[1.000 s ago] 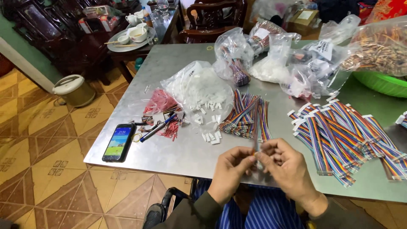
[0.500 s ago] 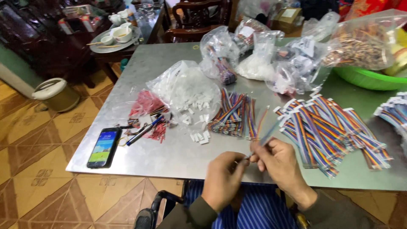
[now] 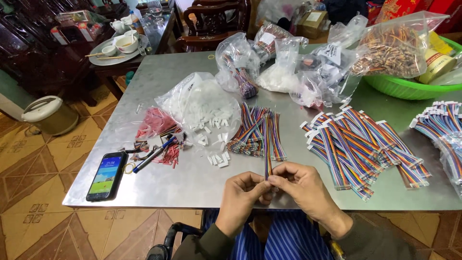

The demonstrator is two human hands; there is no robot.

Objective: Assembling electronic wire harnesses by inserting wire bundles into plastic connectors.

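Note:
My left hand [image 3: 244, 192] and my right hand [image 3: 301, 185] meet at the near edge of the steel table [image 3: 159, 82]. Together they pinch the near end of one rainbow ribbon cable [image 3: 267, 154], which stands up and away from me between the fingertips. Just beyond it lies a loose pile of rainbow cables [image 3: 257, 131]. Small white plastic connectors [image 3: 217, 158] are scattered to the left of that pile, spilling from an open clear bag [image 3: 199, 103]. A bigger heap of cables with white ends [image 3: 358, 144] lies to the right of my right hand.
A smartphone [image 3: 106, 175] lies at the table's near left corner beside a pen [image 3: 153, 155] and red connectors [image 3: 156, 124]. Clear bags of parts [image 3: 288, 67] and a green basin [image 3: 409, 86] stand at the back. A bin [image 3: 48, 114] is on the floor at left.
Both hands kept working on the same cable end; the cable swung from leaning right to pointing straight away from me. The camera view shifted slightly.

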